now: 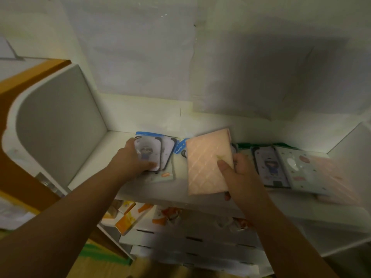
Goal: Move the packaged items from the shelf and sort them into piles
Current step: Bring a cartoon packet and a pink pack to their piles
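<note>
Left hand point(134, 159) grips a blue-topped packet point(148, 153) on the shelf point(120, 135); right hand point(244, 173) pinches the pink packet point(206, 161).

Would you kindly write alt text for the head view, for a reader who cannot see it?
A person's right hand holds a pink quilted package above a white shelf, while the left hand grips a cartoon-printed package topping a small pile. More packages lie along the shelf's right side.
</note>
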The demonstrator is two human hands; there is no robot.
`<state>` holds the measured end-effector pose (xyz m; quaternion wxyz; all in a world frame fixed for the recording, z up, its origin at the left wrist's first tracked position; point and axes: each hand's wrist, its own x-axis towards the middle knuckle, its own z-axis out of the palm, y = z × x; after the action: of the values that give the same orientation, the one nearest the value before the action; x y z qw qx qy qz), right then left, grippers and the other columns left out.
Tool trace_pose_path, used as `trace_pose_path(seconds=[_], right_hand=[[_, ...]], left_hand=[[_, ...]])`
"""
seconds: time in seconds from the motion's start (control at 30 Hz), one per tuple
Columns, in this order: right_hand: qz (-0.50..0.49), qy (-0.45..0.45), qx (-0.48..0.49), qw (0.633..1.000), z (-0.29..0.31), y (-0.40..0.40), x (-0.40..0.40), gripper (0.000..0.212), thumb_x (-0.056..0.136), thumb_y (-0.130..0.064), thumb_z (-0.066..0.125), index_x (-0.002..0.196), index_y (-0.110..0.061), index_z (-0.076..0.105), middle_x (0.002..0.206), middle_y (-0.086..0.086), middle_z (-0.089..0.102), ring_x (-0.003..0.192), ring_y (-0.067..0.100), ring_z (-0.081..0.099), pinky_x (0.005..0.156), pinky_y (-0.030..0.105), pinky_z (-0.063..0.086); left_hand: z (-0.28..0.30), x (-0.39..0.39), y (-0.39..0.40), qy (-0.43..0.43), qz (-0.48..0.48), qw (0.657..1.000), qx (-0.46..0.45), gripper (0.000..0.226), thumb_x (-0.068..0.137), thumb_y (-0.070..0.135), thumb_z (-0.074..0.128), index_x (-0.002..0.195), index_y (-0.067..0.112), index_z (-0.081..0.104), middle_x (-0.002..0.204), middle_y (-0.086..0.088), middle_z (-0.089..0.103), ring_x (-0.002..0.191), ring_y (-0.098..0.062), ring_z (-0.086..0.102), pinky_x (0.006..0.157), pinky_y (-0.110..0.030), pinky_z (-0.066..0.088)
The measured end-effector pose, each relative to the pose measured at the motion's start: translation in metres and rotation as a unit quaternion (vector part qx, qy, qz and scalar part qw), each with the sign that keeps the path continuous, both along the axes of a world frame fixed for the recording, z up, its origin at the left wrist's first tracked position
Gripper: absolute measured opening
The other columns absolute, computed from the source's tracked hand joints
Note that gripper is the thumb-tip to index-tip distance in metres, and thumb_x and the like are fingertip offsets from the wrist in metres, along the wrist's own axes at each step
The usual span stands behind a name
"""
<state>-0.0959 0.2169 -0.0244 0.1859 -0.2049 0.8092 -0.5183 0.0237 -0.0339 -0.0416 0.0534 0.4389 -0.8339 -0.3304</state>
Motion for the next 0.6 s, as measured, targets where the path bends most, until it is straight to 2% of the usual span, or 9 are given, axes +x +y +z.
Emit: trace_pose_path(seconds=[0.07, 0.17, 0.23, 0.3, 0.43, 0.6], right_hand=[[-0.004, -0.008, -0.014, 1.000, 0.001, 0.000, 0.001, 0.020, 0.099, -0.038, 0.052, 0.104, -0.019, 0.050, 0.093, 0.007, 0.063, 0.070, 0.021, 0.062, 0.041, 0.019, 0.044], [-0.013, -0.012, -0.026, 0.999, 0.002, -0.001, 0.003, 0.019, 0.099, -0.037, 0.052, 0.103, -0.019, 0.050, 0.093, 0.007, 0.063, 0.070, 0.021, 0.062, 0.039, 0.019, 0.044], [-0.017, -0.010, -0.035, 0.999, 0.002, -0.001, 0.004, 0.019, 0.099, -0.037, 0.052, 0.103, -0.018, 0.051, 0.093, 0.008, 0.062, 0.068, 0.020, 0.061, 0.037, 0.019, 0.043], [-0.023, -0.011, -0.039, 0.999, 0.002, -0.002, 0.005, 0.021, 0.099, -0.037, 0.052, 0.103, -0.017, 0.051, 0.093, 0.010, 0.063, 0.064, 0.019, 0.061, 0.036, 0.018, 0.042], [-0.026, -0.039, -0.066, 0.997, 0.001, -0.003, 0.011, 0.019, 0.101, -0.037, 0.047, 0.104, -0.018, 0.051, 0.090, 0.010, 0.064, 0.046, 0.014, 0.061, 0.035, 0.020, 0.041], [-0.039, -0.029, -0.071, 0.996, -0.002, -0.009, 0.022, 0.022, 0.101, -0.038, 0.044, 0.107, -0.019, 0.051, 0.090, 0.007, 0.059, 0.055, 0.016, 0.056, 0.037, 0.018, 0.042]], left_hand=[[0.003, 0.002, 0.005, 0.066, -0.008, 0.997, -0.035, 0.060, 0.075, 0.027, 0.082, 0.124, 0.018, 0.049, 0.115, -0.003, 0.062, 0.097, -0.020, 0.056, 0.079, -0.030, 0.041], [0.000, 0.003, 0.003, 0.120, 0.050, 0.990, -0.054, 0.053, 0.081, 0.026, 0.076, 0.126, 0.013, 0.051, 0.114, -0.006, 0.064, 0.097, -0.024, 0.062, 0.076, -0.032, 0.046], [-0.001, 0.005, 0.002, 0.161, 0.077, 0.984, -0.004, 0.040, 0.085, 0.025, 0.072, 0.120, 0.013, 0.056, 0.108, -0.006, 0.068, 0.088, -0.023, 0.067, 0.075, -0.038, 0.057], [-0.002, 0.008, 0.004, 0.207, 0.086, 0.973, 0.057, 0.027, 0.091, 0.022, 0.065, 0.117, 0.016, 0.061, 0.103, -0.006, 0.070, 0.084, -0.023, 0.070, 0.073, -0.042, 0.061], [0.004, 0.016, 0.013, 0.303, 0.102, 0.934, 0.159, 0.020, 0.097, 0.024, 0.058, 0.117, 0.021, 0.058, 0.106, -0.008, 0.069, 0.087, -0.025, 0.072, 0.070, -0.041, 0.062], [0.016, 0.033, 0.027, 0.361, 0.108, 0.912, 0.160, 0.018, 0.098, 0.029, 0.057, 0.114, 0.023, 0.059, 0.106, -0.005, 0.071, 0.085, -0.022, 0.073, 0.062, -0.034, 0.060]])
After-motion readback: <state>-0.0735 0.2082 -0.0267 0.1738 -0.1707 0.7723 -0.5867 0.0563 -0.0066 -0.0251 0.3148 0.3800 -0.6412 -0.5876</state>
